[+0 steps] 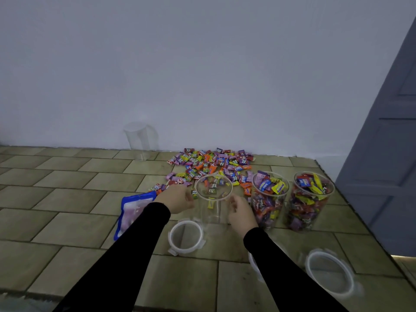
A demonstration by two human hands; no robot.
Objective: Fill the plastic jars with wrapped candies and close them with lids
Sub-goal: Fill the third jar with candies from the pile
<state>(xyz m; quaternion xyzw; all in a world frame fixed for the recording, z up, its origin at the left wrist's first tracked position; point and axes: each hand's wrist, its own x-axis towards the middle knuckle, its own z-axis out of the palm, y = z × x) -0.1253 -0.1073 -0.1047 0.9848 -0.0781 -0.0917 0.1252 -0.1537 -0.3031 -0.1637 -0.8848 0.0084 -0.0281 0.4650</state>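
Note:
A clear plastic jar (213, 212) stands on the tiled floor between my hands, nearly empty, with a yellow candy (210, 203) inside near the top. My left hand (177, 198) is at the jar's left rim, its fingertips pinched on a small wrapped candy (194, 192). My right hand (240, 212) is beside the jar's right wall with its fingers curled; what it holds is unclear. Behind the jar lies a pile of wrapped candies (213, 164). Two full jars (269, 202) (309, 203) stand open to the right.
Three clip lids lie on the floor: one (185, 236) in front of the jar, one (329, 272) at the right, one (253, 264) partly under my right arm. A blue bag (135, 210) lies left. An empty jar (140, 140) stands by the wall; a grey door (382, 154) is right.

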